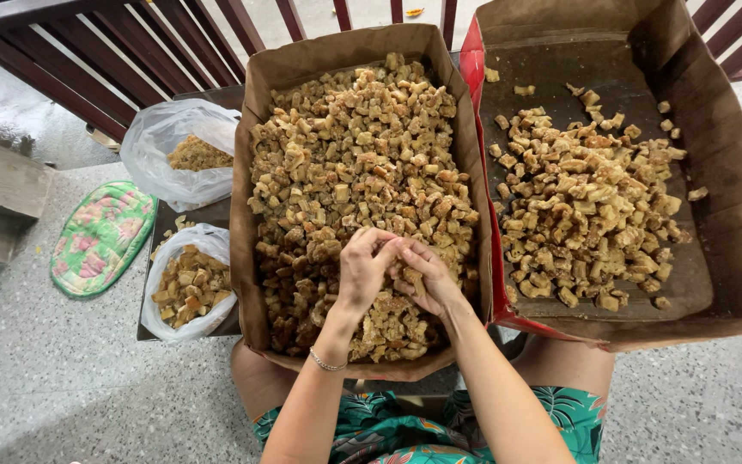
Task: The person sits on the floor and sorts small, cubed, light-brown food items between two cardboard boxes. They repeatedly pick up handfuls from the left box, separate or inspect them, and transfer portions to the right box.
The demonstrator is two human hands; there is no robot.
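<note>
The left hand [361, 268] and the right hand [422, 277] met over the near end of a big cardboard box [255, 103], fingers bent in close and touching each other. Together they pinched a small brown chunk [411, 281] between the fingertips, just above the heap. That box was full almost to the top with little golden-brown cubes [354, 155]. Right beside it sat a second cardboard box [732, 198] with red edges, and it held a smaller, flatter pile of chunks [586, 215]. On the other side were two clear plastic bags: the far bag [161, 142] had crumbly bits in it, and the near bag [173, 322] had bigger brown pieces. A green flowery pad [100, 236] lay on the speckled floor. Both arms reached up from the lap, wrists close, with a thin bracelet [326, 363] on the left wrist.
</note>
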